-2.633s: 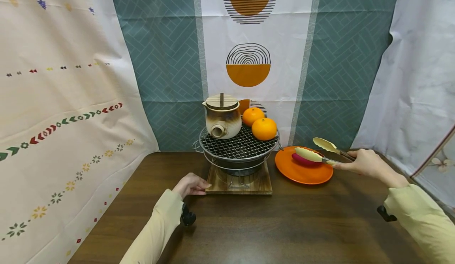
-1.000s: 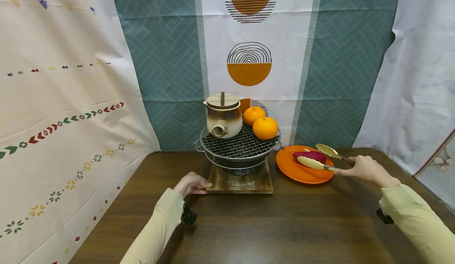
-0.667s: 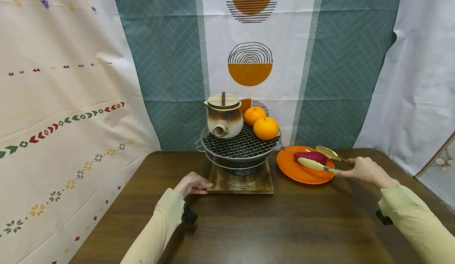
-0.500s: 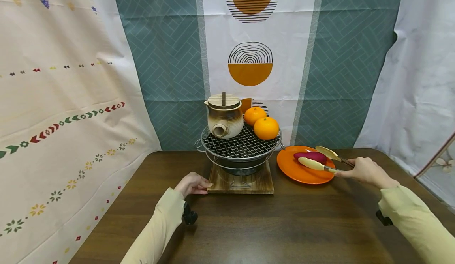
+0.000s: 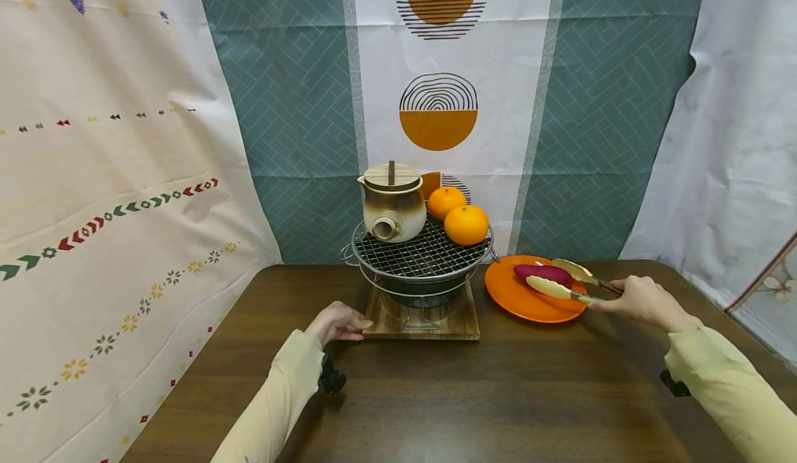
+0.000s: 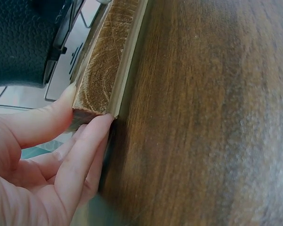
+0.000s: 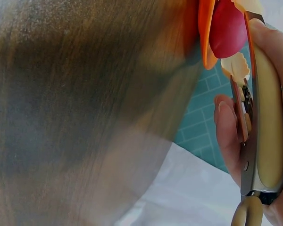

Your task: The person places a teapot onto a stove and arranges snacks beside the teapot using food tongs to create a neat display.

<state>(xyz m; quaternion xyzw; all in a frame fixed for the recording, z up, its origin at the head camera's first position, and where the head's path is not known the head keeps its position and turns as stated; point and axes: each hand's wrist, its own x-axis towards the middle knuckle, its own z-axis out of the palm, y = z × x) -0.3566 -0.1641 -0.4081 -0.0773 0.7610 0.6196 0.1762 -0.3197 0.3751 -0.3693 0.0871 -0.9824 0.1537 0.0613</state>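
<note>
My left hand [image 5: 338, 322] pinches the left front corner of the wooden board [image 6: 106, 66], thumb above and fingers at its lower edge. On that board stands a round grill [image 5: 423, 259] with a wire mesh top. In my right hand [image 5: 650, 302] I hold tongs [image 7: 269, 117] with cream scalloped tips, spread apart. The tips lie on either side of the right end of a purple-red sweet potato [image 5: 543, 274]. It rests on an orange plate [image 5: 517, 303] right of the grill.
A clay teapot [image 5: 394, 207] with a wooden lid stands on the left of the mesh. Two oranges [image 5: 466, 225] sit on its right side. Patterned cloths [image 5: 299, 138] hang behind the brown table [image 5: 423, 394] and at both sides.
The tongs have come down and forward of the sweet potato, from over it to either side of it. The sweet potato now lies a little further right. My left hand keeps its hold.
</note>
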